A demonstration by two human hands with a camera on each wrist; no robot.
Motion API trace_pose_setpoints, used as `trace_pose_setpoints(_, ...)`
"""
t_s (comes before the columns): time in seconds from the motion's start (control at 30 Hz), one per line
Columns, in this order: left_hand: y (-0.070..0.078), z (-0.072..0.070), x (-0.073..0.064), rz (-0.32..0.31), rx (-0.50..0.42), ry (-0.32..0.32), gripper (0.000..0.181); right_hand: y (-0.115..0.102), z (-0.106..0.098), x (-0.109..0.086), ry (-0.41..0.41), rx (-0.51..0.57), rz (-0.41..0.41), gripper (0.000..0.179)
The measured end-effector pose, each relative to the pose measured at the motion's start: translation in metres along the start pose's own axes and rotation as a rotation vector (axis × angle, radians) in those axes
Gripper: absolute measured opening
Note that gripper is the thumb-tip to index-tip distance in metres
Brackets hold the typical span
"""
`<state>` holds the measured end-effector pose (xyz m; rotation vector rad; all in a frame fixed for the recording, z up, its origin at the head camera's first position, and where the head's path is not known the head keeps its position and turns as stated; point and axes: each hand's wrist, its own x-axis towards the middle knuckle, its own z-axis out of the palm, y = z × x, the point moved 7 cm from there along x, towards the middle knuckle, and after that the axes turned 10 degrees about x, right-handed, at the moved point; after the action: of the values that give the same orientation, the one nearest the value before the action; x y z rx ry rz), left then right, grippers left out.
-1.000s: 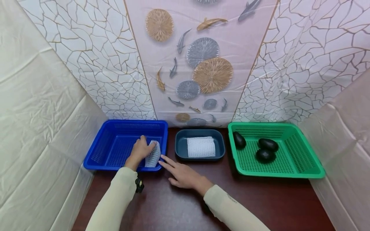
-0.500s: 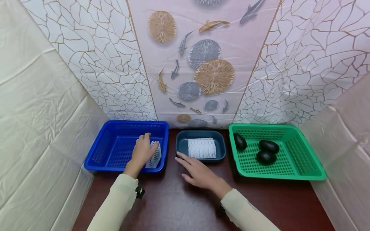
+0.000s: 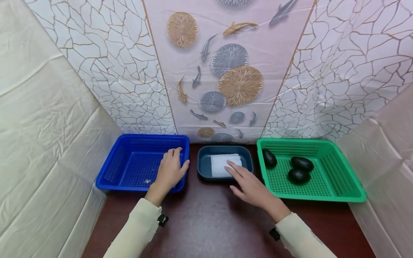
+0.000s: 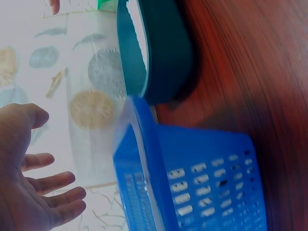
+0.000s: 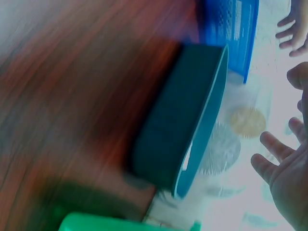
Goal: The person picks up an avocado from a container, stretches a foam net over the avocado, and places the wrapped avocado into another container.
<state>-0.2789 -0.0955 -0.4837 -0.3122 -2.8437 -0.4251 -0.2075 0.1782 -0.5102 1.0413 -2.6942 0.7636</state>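
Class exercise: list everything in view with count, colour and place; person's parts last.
Blue basket: 1, blue, left
Tray: 1, dark teal, between the baskets
Mesh netting: count unclear, white, in the tray
Green basket: 1, green, right
Oval objects: 3, black, in the green basket
Table: 1, red-brown, beneath
Patterned back wall: 1, pink and white, behind
Side walls: 2, cream, either side
Wrist devices: 2, black, at cuffs
Sleeves: 2, pale cream, lower edge
Left hand: 1, bare, over the blue basket
Right hand: 1, bare, at the tray's front right
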Motion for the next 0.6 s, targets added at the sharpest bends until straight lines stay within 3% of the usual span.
trace_pose_setpoints(0.33, 0.041, 0.012, -0.011, 0.16, 0.064, 0.019, 0.059, 0.023, -0.037, -0.024, 0.03, -0.035, 0.053, 0.072)
trace_pose_setpoints(0.6, 0.07, 0.028, -0.02, 0.319, 0.064, -0.039, 0.059, 0.043, -0.063, -0.04, 0.05, -0.074, 0.147, 0.076)
